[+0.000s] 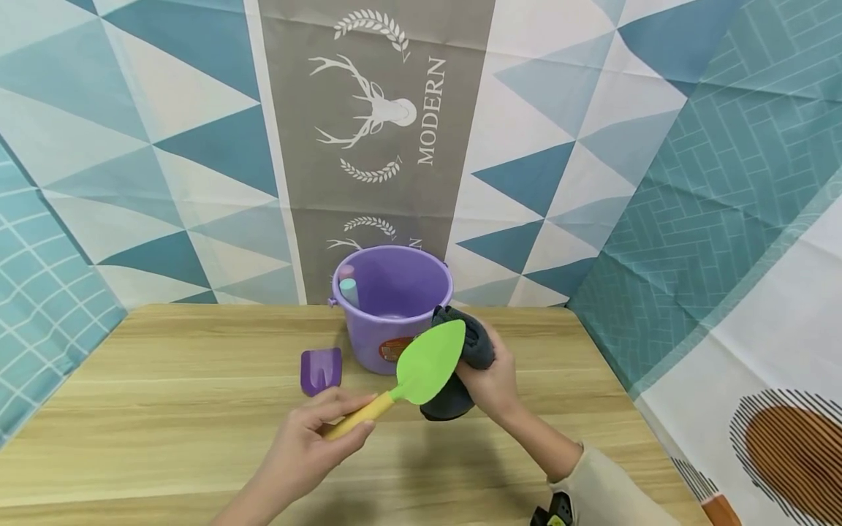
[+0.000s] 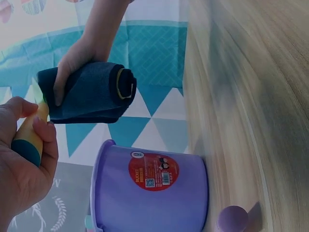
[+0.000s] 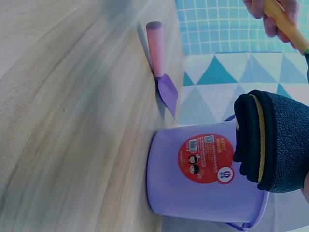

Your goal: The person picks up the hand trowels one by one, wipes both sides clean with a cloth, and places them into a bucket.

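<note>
My left hand [image 1: 305,442] grips the yellow handle of a toy trowel [image 1: 430,363] with a leaf-shaped green blade. In the head view that blade overlaps a rolled dark cloth [image 1: 449,400], which my right hand [image 1: 492,376] holds up above the table. The right wrist view shows the cloth's folded layers and a yellow edge. Just behind both hands stands a purple bucket [image 1: 365,332] with a red round label. Inside it, a light-blue handle [image 1: 349,291] and a pink handle [image 1: 346,272] lean against the left wall.
A small purple shovel [image 1: 322,369] with a pink handle [image 3: 156,48] lies on the wooden table [image 1: 164,409], left of the bucket. Patterned fabric [image 1: 526,175] hangs behind the table and along its sides. A black device [image 1: 555,511] sits at the right sleeve.
</note>
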The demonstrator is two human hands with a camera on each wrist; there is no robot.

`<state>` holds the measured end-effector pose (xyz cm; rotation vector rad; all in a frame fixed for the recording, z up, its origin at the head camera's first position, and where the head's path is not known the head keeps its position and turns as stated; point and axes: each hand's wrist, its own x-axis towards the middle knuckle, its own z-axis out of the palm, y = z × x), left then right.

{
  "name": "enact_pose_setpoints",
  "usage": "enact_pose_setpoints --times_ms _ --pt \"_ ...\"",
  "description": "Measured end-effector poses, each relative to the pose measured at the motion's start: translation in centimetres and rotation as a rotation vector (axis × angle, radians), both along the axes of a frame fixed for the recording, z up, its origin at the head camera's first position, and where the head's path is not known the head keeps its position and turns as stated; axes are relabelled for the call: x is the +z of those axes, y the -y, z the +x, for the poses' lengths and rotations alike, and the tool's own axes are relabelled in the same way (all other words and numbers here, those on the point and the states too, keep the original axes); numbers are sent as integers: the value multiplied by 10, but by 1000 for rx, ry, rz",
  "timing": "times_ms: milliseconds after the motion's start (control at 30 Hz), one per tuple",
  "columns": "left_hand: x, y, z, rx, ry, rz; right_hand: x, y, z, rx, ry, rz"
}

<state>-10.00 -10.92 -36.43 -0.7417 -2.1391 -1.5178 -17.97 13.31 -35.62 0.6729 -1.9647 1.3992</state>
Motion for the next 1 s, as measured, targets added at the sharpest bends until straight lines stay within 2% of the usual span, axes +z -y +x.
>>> enact_pose_setpoints --times_ms 200,367,467,567,633,700,833,900,1000 --pt "1 -1 1 -72 -16 -20 -5 3 3 92 -62 7" --pt "4 -2 2 -151 -2 -10 -15 7 6 154 -153 69" --pt "5 -3 2 -157 4 -11 -17 11 6 254 -196 82" --pt "7 -4 2 -151 -20 -12 -17 14 6 373 -204 73" --pt "7 -4 2 -148 -36 -4 -17 15 5 406 -205 74" --pt "7 -4 2 -145 -49 8 -19 13 5 363 -208 90" --pt "6 -1 1 -120 -70 24 -21 6 5 165 -156 80" --pt "6 2 1 -90 -63 22 -18 3 5 93 -147 54" --pt "4 7 -1 -53 -57 16 -10 1 4 80 -184 19"
